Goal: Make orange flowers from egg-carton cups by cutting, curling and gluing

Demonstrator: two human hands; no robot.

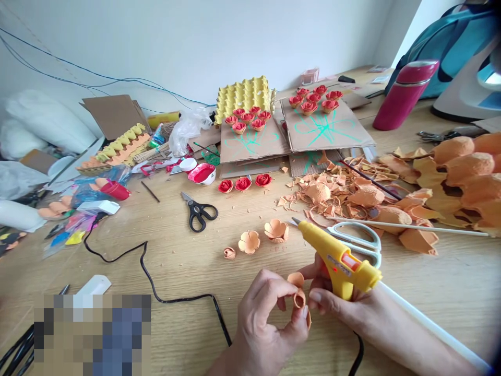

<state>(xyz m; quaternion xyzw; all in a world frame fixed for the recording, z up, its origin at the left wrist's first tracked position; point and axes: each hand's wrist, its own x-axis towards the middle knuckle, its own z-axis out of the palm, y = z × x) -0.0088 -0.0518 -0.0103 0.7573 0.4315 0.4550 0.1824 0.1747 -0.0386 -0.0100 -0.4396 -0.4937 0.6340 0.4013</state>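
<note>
My left hand (266,318) pinches a small curled orange egg-carton petal piece (299,297) between thumb and fingers, low in the middle of the view. My right hand (344,305) grips a yellow glue gun (338,256), its nozzle pointing up and left, and its thumb and forefinger also touch the petal piece. Just beyond lie two orange carton flowers (276,230) and a small rolled bud (229,253) on the wooden table (172,250).
White-handled scissors (358,237) lie behind the glue gun, black scissors (199,211) to the left. Orange carton scraps (352,196) pile at right. Red painted roses (243,184) sit on cardboard sheets (329,128) farther back. A black cord (156,292) crosses the table. A pink flask (405,94) stands at right.
</note>
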